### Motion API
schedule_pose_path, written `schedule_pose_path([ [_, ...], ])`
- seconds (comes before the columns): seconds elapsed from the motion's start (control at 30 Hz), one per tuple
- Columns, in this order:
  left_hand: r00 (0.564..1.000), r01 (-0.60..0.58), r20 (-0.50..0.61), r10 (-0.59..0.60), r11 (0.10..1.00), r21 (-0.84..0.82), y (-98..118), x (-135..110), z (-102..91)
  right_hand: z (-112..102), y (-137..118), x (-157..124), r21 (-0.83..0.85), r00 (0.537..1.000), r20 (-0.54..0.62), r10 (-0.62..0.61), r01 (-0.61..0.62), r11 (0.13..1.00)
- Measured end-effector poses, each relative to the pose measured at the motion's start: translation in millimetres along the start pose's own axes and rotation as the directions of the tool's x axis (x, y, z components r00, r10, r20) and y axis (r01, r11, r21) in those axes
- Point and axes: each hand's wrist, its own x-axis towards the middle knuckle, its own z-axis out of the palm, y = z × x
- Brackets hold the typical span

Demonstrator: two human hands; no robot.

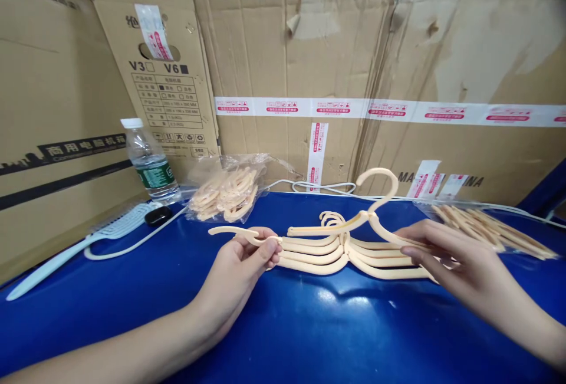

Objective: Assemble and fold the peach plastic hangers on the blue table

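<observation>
A stack of cream plastic hangers (336, 251) lies on the blue table (309, 325). The top hanger (375, 210) is raised a little, its hook standing up. My left hand (239, 266) pinches a separate cream hanger arm piece (234, 232) at the stack's left end. My right hand (446, 251) grips the right arm of the top hanger, fingers curled over it.
A clear bag of cream hooks (227, 189) and a water bottle (150, 163) stand at the back left. A white comb (75, 248), a small black object (158, 215) and a white cable (309, 186) lie there too. Another bag of hanger parts (486, 227) sits right. Cardboard boxes (309, 59) wall the back.
</observation>
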Motion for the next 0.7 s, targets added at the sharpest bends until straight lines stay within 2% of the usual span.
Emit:
schedule_pose_path([
  [0.17,0.995,0.020,0.095,-0.019,1.000,-0.004,-0.1,0.2,-1.4,0.4,1.2,-7.6,-0.006,0.999,-0.019,-0.027,0.027,1.000],
  [0.37,0.978,0.109,0.187,-0.091,0.990,-0.094,2.3,-3.5,-0.2,0.3,-0.5,-7.6,0.005,0.996,-0.052,-0.067,0.067,0.998],
  [0.53,0.968,0.110,0.235,-0.084,0.989,-0.101,3.9,-5.6,1.0,-1.1,-2.2,-7.0,-0.010,0.993,-0.066,-0.093,0.092,0.996],
  [0.7,0.962,0.103,0.263,-0.073,0.990,-0.100,5.3,-6.8,3.3,-1.4,0.2,-9.1,-0.058,0.977,-0.106,-0.184,0.178,0.982],
])
